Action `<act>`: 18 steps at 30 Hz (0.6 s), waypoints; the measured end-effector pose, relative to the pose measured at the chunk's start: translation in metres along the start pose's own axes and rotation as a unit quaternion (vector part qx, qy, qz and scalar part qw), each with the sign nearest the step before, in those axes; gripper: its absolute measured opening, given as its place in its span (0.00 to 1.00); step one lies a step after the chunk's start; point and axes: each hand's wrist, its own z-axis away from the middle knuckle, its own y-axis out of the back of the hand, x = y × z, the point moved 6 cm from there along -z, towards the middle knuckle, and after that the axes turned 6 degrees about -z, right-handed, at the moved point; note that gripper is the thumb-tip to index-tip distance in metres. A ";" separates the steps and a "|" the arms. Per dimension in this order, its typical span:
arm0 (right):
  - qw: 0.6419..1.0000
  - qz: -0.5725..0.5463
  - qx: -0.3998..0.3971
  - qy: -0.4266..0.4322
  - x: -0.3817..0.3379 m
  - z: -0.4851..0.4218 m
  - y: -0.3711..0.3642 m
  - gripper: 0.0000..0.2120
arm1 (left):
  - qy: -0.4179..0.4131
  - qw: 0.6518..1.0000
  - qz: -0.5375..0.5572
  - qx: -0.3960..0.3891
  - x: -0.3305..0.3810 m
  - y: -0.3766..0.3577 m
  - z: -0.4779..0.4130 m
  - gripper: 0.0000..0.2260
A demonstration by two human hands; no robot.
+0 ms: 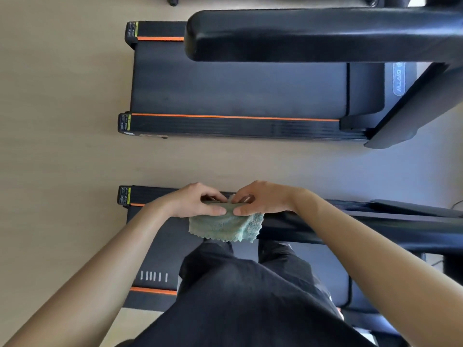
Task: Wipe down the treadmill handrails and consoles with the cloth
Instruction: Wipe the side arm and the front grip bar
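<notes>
Both hands, left hand (pixel 194 200) and right hand (pixel 260 197), pinch the green cloth (pixel 225 227), each grip clamped on it.

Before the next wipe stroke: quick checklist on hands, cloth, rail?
1. Left hand pinches the cloth: ok.
2. Right hand pinches it too: ok.
3. Cloth spread flat for wiping: not ok, gathered at the fingers, the rest hanging.
4. Handrail right beside the cloth: ok.
5. Cloth touching the handrail: cannot tell.
6. Handrail already clean: cannot tell.
</notes>
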 end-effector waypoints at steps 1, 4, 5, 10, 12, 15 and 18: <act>1.000 -0.009 -0.003 0.000 0.006 0.003 0.002 0.19 | 0.003 1.000 -0.005 -0.010 0.004 -0.002 -0.004 0.17; 0.999 -0.041 -0.014 -0.009 0.024 0.016 0.010 0.19 | 0.010 0.999 -0.020 -0.042 0.022 -0.007 -0.017 0.19; 0.999 -0.049 -0.015 -0.012 0.030 0.022 0.014 0.19 | 0.012 0.998 -0.030 -0.054 0.029 -0.009 -0.023 0.20; 0.998 -0.060 -0.009 -0.034 0.065 0.051 0.029 0.21 | 0.004 0.994 -0.043 -0.104 0.064 -0.022 -0.050 0.22; 0.997 -0.060 -0.003 -0.042 0.079 0.064 0.035 0.22 | -0.005 0.992 -0.045 -0.117 0.079 -0.030 -0.061 0.23; 0.996 -0.060 0.005 -0.062 0.098 0.086 0.043 0.23 | -0.020 0.990 -0.047 -0.129 0.101 -0.041 -0.076 0.27; 0.995 -0.054 0.015 -0.083 0.117 0.108 0.050 0.23 | -0.039 0.989 -0.048 -0.135 0.123 -0.053 -0.090 0.28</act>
